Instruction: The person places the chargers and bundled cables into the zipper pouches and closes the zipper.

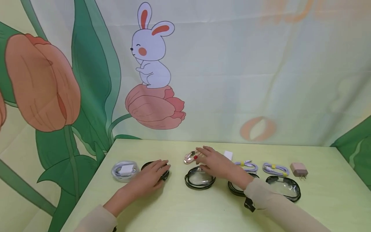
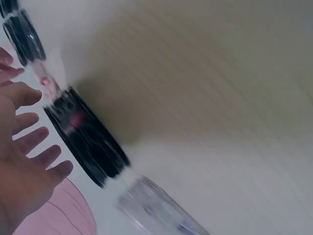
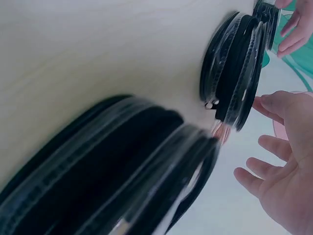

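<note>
"What is the setting?"

"A pale yellow-green table [image 1: 179, 212] before a hanging [image 1: 217, 80] printed with tulips at left and a white rabbit near the middle."

"And along the table, from the left?"

"A white cable coil [image 1: 116, 171]. Then the left hand [image 1: 149, 177], above a black coil [image 1: 166, 176], fingers extended, gripping nothing; I cannot tell whether they touch it. Next, a pink cable [image 1: 188, 158] with a second black coil [image 1: 200, 186] nearer the wearer. The right hand [image 1: 215, 163] hovers beside both, fingers spread and holding nothing. Past it are a white block [image 1: 228, 155], lavender cables [image 1: 250, 167], more dark coils [image 1: 297, 191] and a pink adapter [image 1: 299, 169], rightmost."

"What do the wrist views add?"

"The left one shows the left fingers [image 2: 36, 142] fanned apart, and a blurred red spot [image 2: 77, 119] on the coil that the hand largely covers in the head view. The right one shows clear wrapping [image 3: 227, 61] around a black coil. Only the head view shows the adapter."
</note>
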{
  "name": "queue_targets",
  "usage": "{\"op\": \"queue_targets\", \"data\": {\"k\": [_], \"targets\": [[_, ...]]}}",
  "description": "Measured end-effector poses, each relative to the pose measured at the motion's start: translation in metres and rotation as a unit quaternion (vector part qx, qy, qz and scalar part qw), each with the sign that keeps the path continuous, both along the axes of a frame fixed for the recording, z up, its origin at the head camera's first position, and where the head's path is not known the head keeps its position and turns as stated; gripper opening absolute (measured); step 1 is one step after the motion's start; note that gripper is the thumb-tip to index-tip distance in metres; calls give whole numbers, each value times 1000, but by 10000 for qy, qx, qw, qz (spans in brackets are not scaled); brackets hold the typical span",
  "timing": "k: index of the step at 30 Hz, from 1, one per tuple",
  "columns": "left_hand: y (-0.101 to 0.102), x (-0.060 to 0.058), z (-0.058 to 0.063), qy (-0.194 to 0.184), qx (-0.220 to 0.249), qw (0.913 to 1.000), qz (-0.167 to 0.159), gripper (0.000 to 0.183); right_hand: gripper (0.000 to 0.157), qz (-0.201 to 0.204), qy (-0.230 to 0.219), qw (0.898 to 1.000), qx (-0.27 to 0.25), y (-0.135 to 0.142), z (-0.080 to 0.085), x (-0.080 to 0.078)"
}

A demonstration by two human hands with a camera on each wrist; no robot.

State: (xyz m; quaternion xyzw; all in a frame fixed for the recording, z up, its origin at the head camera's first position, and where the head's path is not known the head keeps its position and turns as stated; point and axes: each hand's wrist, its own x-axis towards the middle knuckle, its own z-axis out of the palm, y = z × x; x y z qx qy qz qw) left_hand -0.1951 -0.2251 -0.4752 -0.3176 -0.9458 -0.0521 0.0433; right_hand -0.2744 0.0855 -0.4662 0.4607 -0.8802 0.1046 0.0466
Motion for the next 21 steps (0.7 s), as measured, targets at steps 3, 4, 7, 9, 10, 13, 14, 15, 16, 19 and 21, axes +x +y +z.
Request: {"op": "queue_targets", "data": {"k": [3, 4, 7, 9, 10, 13, 14, 15, 16, 19, 21], "targets": [[13, 0, 0, 255, -124, 9992, -268, 53, 16, -23, 145, 9998, 107, 7, -1, -1], [17, 0, 0, 312, -139, 9988, -353, 53, 16, -44, 169, 9998, 137, 9, -2, -1], [29, 2, 2, 368, -77, 9980, -502, 54, 15, -124, 128, 9997, 168, 13, -2, 0], [36, 4, 4, 302, -39, 9982, -520, 54, 15, -163, 75, 9997, 162, 15, -3, 0], [39, 4, 4, 268, -28, 9983, -521, 54, 14, -161, 87, 9997, 159, 15, -3, -1], [49, 4, 5, 237, -1, 9981, -565, 54, 14, -156, 177, 9996, 176, 18, -5, -2], [52, 4, 6, 232, 15, 9980, -594, 53, 14, -148, 237, 9994, 192, 19, -6, -3], [55, 3, 6, 227, 33, 9978, -618, 53, 14, -136, 301, 9992, 202, 19, -7, -3], [58, 3, 6, 224, 62, 9975, -662, 52, 14, -126, 345, 9991, 208, 20, -7, -4], [67, 1, 5, 182, 74, 9967, -783, 51, 14, -60, 471, 9987, 163, 21, -6, -5], [72, 0, 3, 132, 29, 9960, -882, 51, 14, -32, 518, 9985, 162, 21, -5, -6]]}}
